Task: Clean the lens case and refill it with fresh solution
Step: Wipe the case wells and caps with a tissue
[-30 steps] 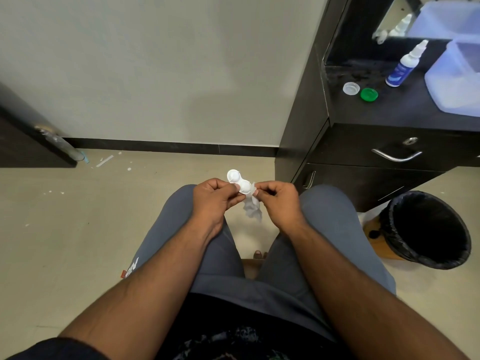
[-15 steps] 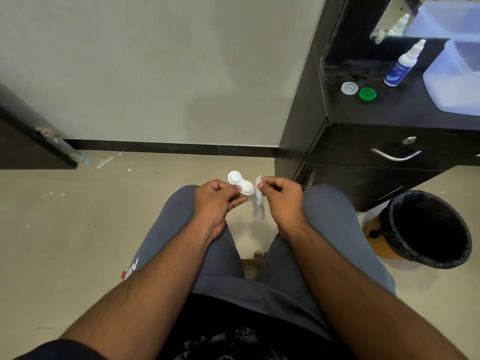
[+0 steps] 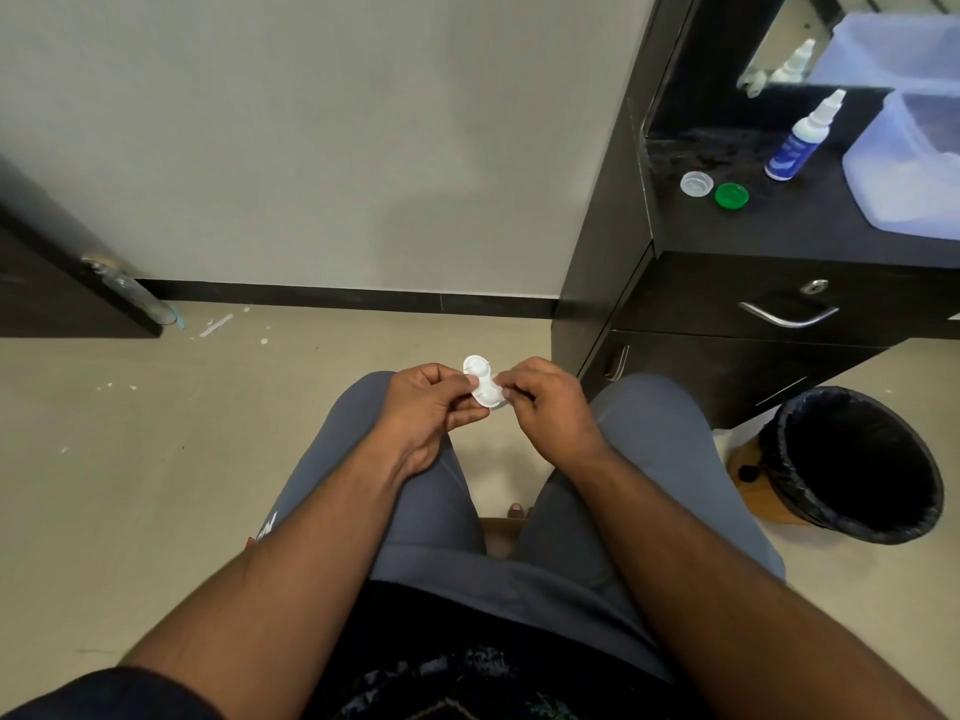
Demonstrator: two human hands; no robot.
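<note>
While seated: a person holds both hands together above the knees, forearms reaching forward from the bottom of the view and converging over grey trousers.
Left hand (image 3: pixel 431 402): curled, knuckles up, thumb and fingertips pinched on the near-left side of the lens case (image 3: pixel 484 381).
Right hand (image 3: pixel 545 402): curled likewise, thumb and forefinger pressed at the case's right well; whether a tissue sits under those fingers cannot be told.
Lens case position: between the two hands, off the lap, over the gap between the knees.
Lens case axis: long axis runs diagonally, one well up and to the left, away from the body, the other lower and to the right; open wells face the camera.
Caps: a clear cap (image 3: pixel 696 183) and a green cap (image 3: pixel 731 194) lie side by side on the dark counter (image 3: pixel 779 231), well apart from the case.
Solution bottle (image 3: pixel 802 140): upright on the counter, beside a translucent tub (image 3: pixel 914 163).
Bin (image 3: pixel 857 459): black-lined, on the floor right of the right knee.
</note>
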